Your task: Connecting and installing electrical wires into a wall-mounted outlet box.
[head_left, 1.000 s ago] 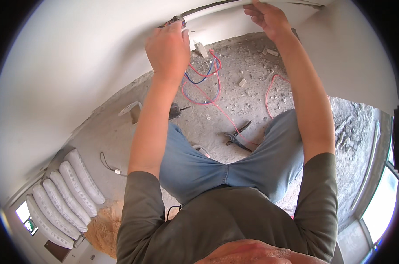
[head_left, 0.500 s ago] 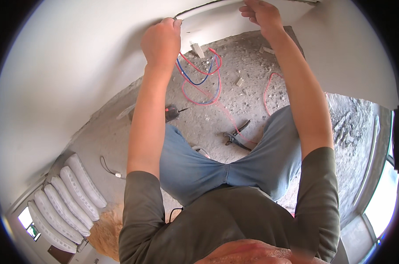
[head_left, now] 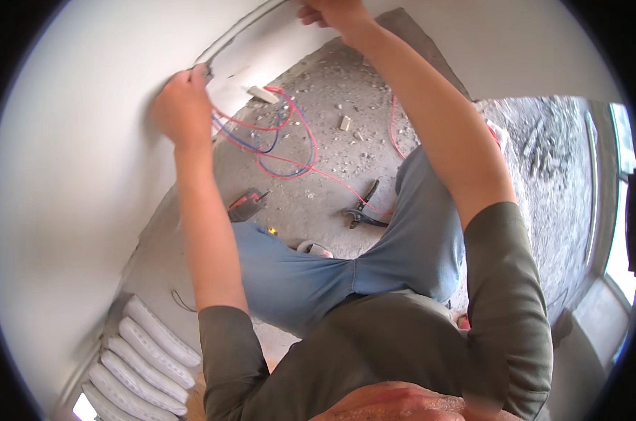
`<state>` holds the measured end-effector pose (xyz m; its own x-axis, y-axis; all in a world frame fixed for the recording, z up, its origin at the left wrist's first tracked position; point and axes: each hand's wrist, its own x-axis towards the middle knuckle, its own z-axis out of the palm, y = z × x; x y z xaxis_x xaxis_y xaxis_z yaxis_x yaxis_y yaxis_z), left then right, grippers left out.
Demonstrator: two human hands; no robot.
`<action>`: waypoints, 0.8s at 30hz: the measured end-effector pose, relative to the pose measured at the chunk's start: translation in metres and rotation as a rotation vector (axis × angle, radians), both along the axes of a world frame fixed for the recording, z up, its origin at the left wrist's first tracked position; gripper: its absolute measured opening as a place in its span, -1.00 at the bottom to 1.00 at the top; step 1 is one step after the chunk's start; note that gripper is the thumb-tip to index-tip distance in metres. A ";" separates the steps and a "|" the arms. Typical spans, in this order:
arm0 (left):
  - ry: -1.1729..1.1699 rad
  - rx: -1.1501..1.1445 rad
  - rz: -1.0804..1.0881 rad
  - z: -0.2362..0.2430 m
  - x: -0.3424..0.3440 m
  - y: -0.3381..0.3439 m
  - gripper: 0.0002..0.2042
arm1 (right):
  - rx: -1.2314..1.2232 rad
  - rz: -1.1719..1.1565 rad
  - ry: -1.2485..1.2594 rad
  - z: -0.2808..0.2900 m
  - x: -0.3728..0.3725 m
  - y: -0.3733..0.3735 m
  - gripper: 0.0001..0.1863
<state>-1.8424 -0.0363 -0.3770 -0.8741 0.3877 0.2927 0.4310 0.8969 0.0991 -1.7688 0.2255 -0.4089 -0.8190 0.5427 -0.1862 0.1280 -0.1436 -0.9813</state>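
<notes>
A white conduit pipe (head_left: 237, 34) runs along a groove in the white wall at the top left. At its lower end my left hand (head_left: 182, 109) is closed, fingertips pinched against the wall. Red and blue wires (head_left: 290, 144) come from beneath this hand and loop down over the floor; it appears to grip them, though the fingers partly hide the hold. Farther up, my right hand (head_left: 339, 17) is beside the pipe with its fingers curled. The picture's upper edge cuts it off, so whatever it holds is hidden.
On the rubble-strewn concrete floor lie a red and black power drill (head_left: 248, 205) and dark hand cutters (head_left: 363, 212) between my legs. A pale offcut (head_left: 263, 95) leans near the wall. White padded rolls (head_left: 149, 351) are stacked at the lower left.
The view has swung, so the wall, wires and both hands sit farther left in the picture. My hands keep much the same places along the pipe.
</notes>
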 end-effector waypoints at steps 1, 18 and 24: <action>-0.001 0.007 -0.014 -0.001 0.002 0.003 -0.63 | -0.033 0.020 0.030 -0.003 0.004 0.006 -0.73; -0.116 0.027 0.069 0.013 0.014 0.017 -0.62 | -0.078 0.004 0.061 0.005 0.006 0.017 -0.72; -0.023 0.074 0.021 0.003 0.003 0.004 -0.59 | -0.056 0.022 0.106 -0.002 -0.001 0.015 -0.76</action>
